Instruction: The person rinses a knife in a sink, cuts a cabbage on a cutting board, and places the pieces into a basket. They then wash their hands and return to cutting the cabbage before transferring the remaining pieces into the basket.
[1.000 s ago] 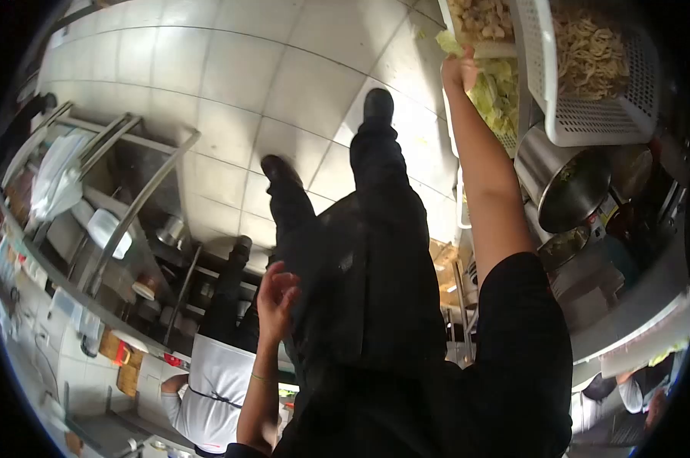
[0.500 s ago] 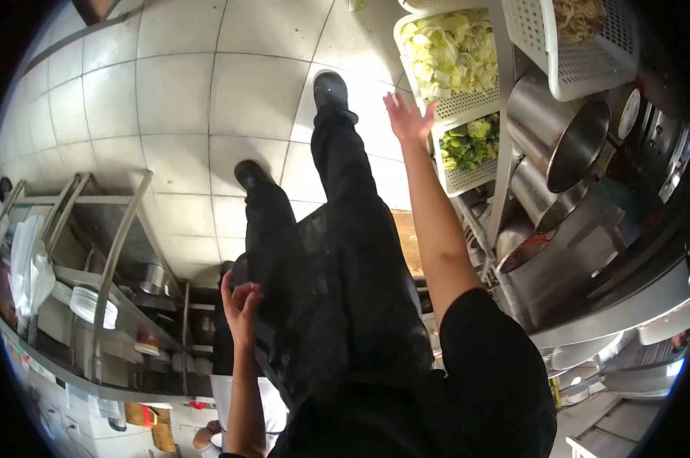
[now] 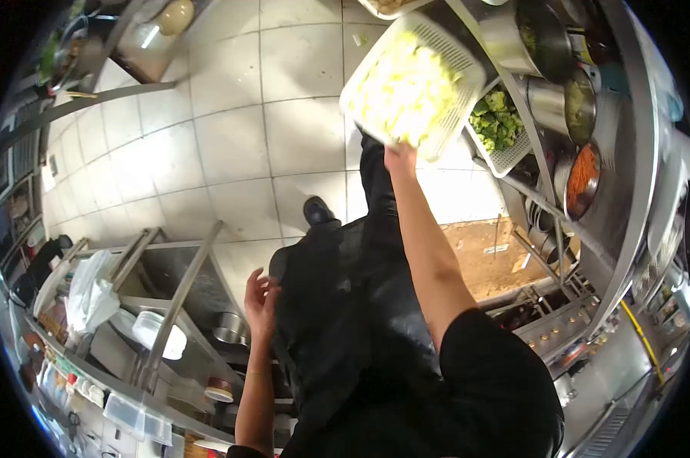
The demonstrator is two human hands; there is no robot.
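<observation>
In the head view my right hand point(image 3: 400, 158) is closed on the near edge of a white plastic basket point(image 3: 461, 82). Pale green chopped leaves, cabbage-like and overexposed, fill much of that basket point(image 3: 406, 88). It hangs tilted over the floor, out from the shelving. Beside it sits a second white basket point(image 3: 505, 162) with dark green broccoli-like pieces point(image 3: 497, 122). My left hand point(image 3: 261, 300) is held out near my left thigh, fingers loosely curled and apart, with nothing in it.
To the right, steel pots point(image 3: 543, 107) and a bowl of shredded orange food point(image 3: 583, 179) stand by a metal rail. On the left is a steel rack point(image 3: 178, 298) with stacked white plates point(image 3: 160, 333). A brown board-like patch point(image 3: 482, 256) lies low at right.
My right hand, open beside the baskets before, has taken hold of the pale-leaf basket and pulled it out to the left. The view has shifted as my body turned.
</observation>
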